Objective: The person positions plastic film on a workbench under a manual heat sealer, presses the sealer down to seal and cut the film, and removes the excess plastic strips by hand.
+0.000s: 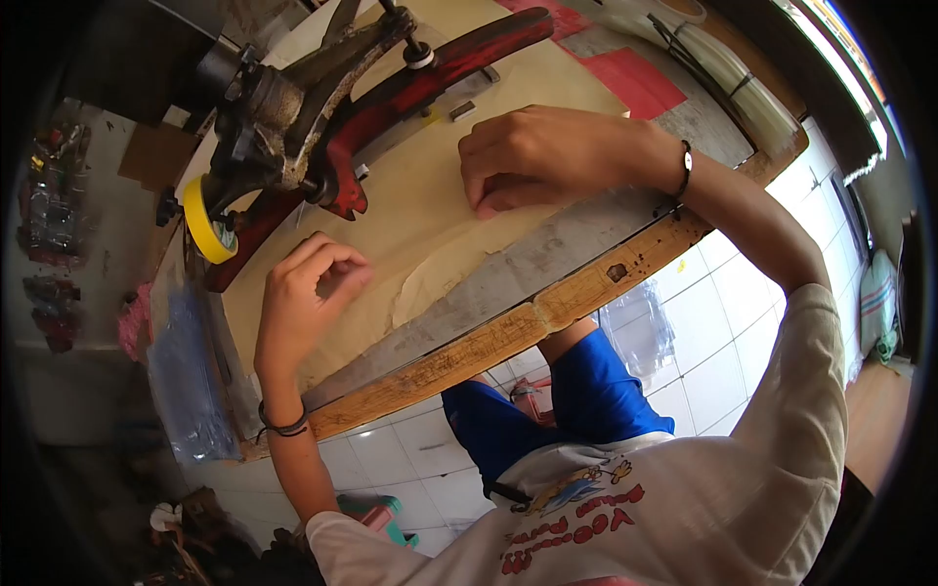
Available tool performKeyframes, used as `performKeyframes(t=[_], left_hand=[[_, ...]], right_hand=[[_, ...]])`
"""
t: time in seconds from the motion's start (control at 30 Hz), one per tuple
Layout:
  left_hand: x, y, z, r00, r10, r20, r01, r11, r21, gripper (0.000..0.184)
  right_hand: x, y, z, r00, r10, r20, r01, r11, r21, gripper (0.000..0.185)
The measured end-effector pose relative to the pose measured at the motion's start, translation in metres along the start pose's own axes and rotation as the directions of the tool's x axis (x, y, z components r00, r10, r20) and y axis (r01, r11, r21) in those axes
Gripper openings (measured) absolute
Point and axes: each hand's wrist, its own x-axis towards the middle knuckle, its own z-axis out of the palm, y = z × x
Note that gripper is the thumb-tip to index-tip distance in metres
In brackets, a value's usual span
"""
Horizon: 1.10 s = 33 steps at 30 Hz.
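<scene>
My left hand (308,298) hovers at the left of the worktable, its fingers curled and the thumb close to the index finger. Whatever may be between those fingertips is too faint to make out. Farther right, my right hand (518,161) is bent downward with fingers and thumb drawn together, low over the brown paper (430,210); its fingertips are partly hidden. A torn, creased paper edge runs between the two hands. Behind them stands a dark metal clamp device (269,127) with a worn red arm (391,98), and a yellow tape roll (207,220) hangs at its left end.
A wooden rail (518,327) edges the table in front of my body. Clear plastic sheets (191,381) hang at its left corner. A red sheet (635,83) lies at the back right, near a bundle of translucent tubing or strips (738,83). White tiles (733,322) cover the floor.
</scene>
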Motion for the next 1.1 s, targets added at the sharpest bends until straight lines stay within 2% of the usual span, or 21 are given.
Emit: performKeyframes(t=[0.07, 0.2, 0.37, 0.53, 0.6, 0.7, 0.87, 1.1], left_hand=[[0.002, 0.005, 0.002, 0.999, 0.029, -0.018, -0.029, 0.999, -0.023, 0.011], [0.003, 0.006, 0.000, 0.999, -0.017, 0.036, 0.019, 0.998, -0.064, 0.010], [0.001, 0.004, 0.004, 1.000, 0.002, 0.009, -0.001, 0.994, -0.111, 0.009], [-0.002, 0.006, -0.008, 0.994, -0.069, 0.089, 0.076, 0.994, -0.074, 0.012], [-0.004, 0.002, -0.012, 0.993, -0.070, 0.098, 0.075, 0.996, -0.047, 0.013], [-0.006, -0.005, -0.014, 0.996, -0.042, 0.074, 0.045, 0.998, -0.042, 0.012], [-0.008, -0.012, -0.013, 0.999, 0.032, 0.031, -0.030, 0.997, -0.075, 0.011], [-0.009, -0.012, -0.013, 0.999, 0.033, 0.029, -0.032, 0.998, -0.055, 0.009]], right_hand=[[-0.002, 0.003, 0.002, 1.000, -0.021, -0.014, 0.020, 0.999, -0.042, 0.015], [-0.001, 0.008, 0.005, 0.998, -0.029, -0.049, 0.021, 0.989, -0.150, 0.016], [0.000, 0.005, 0.005, 0.999, -0.018, -0.039, 0.011, 0.984, -0.179, 0.015], [-0.001, 0.004, 0.004, 0.999, -0.018, -0.035, 0.009, 0.966, -0.258, 0.014], [-0.002, 0.004, 0.002, 0.999, 0.004, -0.051, -0.016, 0.971, -0.237, 0.014], [-0.003, -0.001, -0.004, 0.983, 0.185, 0.008, -0.180, 0.966, -0.188, 0.015], [-0.003, -0.001, -0.004, 0.994, 0.103, -0.022, -0.106, 0.979, -0.177, 0.015], [0.001, 0.000, -0.004, 0.999, 0.049, 0.002, -0.047, 0.975, -0.217, 0.017]])
